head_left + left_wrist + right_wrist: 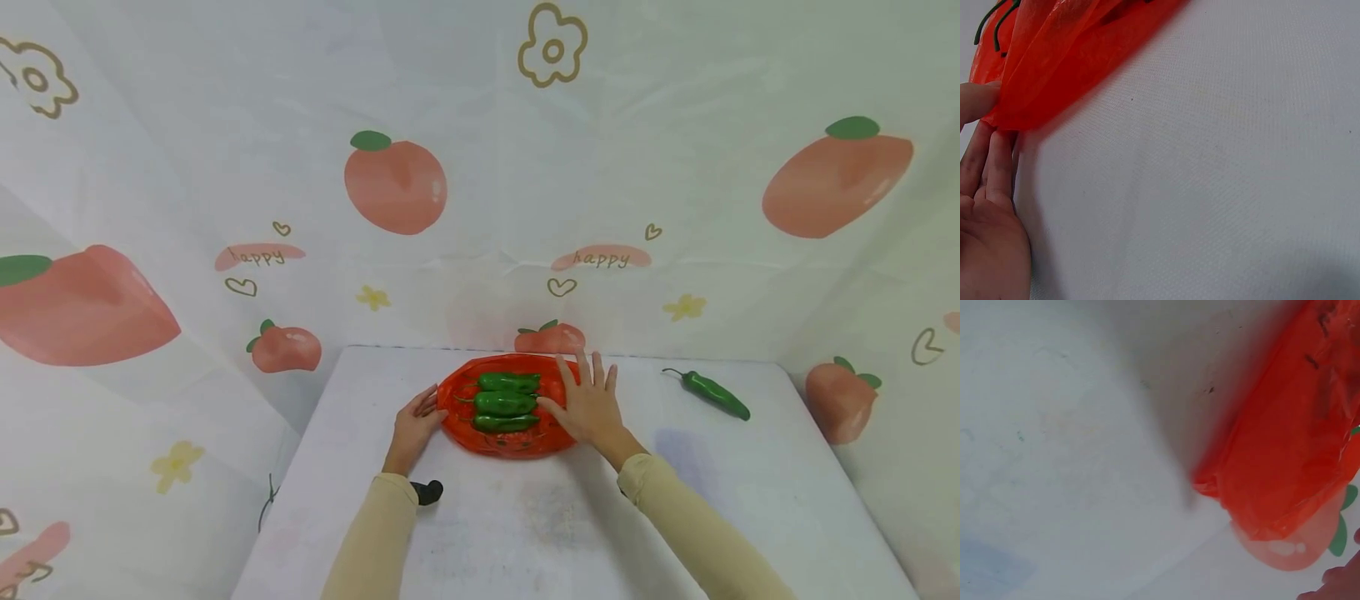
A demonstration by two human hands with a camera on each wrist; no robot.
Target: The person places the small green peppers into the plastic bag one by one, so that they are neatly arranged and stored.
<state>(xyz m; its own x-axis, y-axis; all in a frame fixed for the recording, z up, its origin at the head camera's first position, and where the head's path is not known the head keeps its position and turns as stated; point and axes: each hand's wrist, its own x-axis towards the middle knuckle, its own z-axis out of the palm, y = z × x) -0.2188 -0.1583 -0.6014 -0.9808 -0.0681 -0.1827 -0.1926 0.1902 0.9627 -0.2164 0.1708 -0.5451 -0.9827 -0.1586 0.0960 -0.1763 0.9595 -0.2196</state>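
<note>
A red plastic bag point(487, 443) lies at the back middle of the white table. Three green peppers point(505, 404) rest side by side on it, their stems pointing left. At its left edge my left hand point(411, 427) pinches the plastic; the left wrist view shows the thumb point(979, 102) above the film and fingers below. My right hand point(596, 410) is spread over the bag's right end, fingers straight and apart. In the right wrist view only its fingertips point(1341, 578) show in the corner, beside the bag point(1285, 456); contact cannot be made out.
Another green pepper point(716, 394) lies alone on the table, right of the bag. A dark rounded object point(429, 492) sits by the left sleeve, partly hidden. White cloth point(480, 217) printed with fruit rises behind the table point(517, 533) and on both sides.
</note>
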